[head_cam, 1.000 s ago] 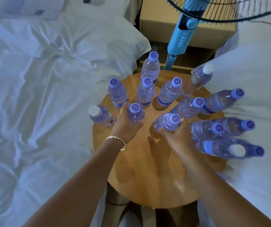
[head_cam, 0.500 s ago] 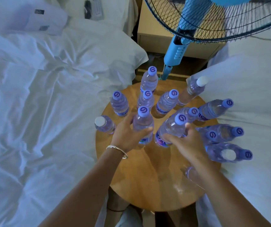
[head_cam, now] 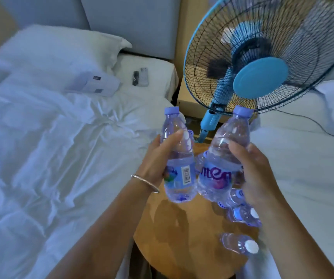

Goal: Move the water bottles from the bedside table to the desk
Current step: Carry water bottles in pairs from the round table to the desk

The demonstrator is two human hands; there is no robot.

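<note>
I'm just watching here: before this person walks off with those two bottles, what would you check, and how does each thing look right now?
1. Left hand grips its bottle round the body: ok.
2. Right hand grips the other bottle: ok.
3. Both held bottles are lifted off the round table: ok.
4. Caps on both held bottles are in place: ok; whether they are tight, cannot tell.
5. Fan stands just beyond the bottles; enough room to turn away: cannot tell.
6. The desk is not in view, so the way to it: cannot tell.
</note>
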